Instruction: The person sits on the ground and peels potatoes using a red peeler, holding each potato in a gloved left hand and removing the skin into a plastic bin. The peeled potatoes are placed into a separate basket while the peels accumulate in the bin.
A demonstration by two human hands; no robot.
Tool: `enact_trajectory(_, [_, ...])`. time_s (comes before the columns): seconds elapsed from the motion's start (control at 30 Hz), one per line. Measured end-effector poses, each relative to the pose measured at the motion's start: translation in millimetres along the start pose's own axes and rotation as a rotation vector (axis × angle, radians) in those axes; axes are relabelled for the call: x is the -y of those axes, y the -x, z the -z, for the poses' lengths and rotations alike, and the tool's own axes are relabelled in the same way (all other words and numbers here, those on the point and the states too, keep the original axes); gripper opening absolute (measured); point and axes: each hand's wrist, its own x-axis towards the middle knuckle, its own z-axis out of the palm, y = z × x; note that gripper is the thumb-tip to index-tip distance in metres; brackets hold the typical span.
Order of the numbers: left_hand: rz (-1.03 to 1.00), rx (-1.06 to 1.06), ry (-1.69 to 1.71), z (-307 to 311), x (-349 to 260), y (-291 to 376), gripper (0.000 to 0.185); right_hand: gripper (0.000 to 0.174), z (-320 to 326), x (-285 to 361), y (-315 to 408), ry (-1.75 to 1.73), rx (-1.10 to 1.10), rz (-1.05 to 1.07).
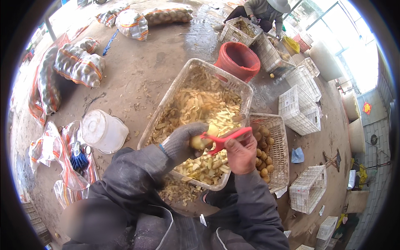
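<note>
My left hand (184, 141), in a grey knit glove, grips a partly peeled potato (198, 142) above a large plastic crate (162, 107). My bare right hand (241, 155) is closed around a red-handled peeler (229, 139), whose head is at the potato's right side; the blade itself is blurred. Brown peelings (200, 99) and pale yellow potato pieces (206, 175) fill much of the crate. Right of it, a second crate (281, 156) holds unpeeled potatoes (264, 156).
A red tub (239, 61) stands beyond the crate, an upturned white bucket (104, 131) to the left. Filled mesh sacks (79, 65) lie farther left. White crates (298, 109) stand along the right. Another person (265, 14) works among crates at the top. Peelings (178, 190) lie on the floor before me.
</note>
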Motion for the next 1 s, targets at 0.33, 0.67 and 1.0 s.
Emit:
enact_trajectory(0.33, [-0.083, 0.093, -0.077, -9.9, -5.8, 7.1, 0.054, 0.015, 27.4, 27.9, -18.4, 0.152, -0.256, 0.159])
enact_trajectory(0.67, [-0.006, 0.005, -0.026, -5.7, -5.6, 7.3, 0.051, 0.011, 21.0, 12.4, -20.2, 0.059, -0.136, 0.018])
enact_trajectory(1.0, [-0.011, 0.023, -0.088, -5.4, -5.6, 6.3, 0.059, 0.014, -12.0, 21.8, -0.1, 0.173, 0.036, 0.079])
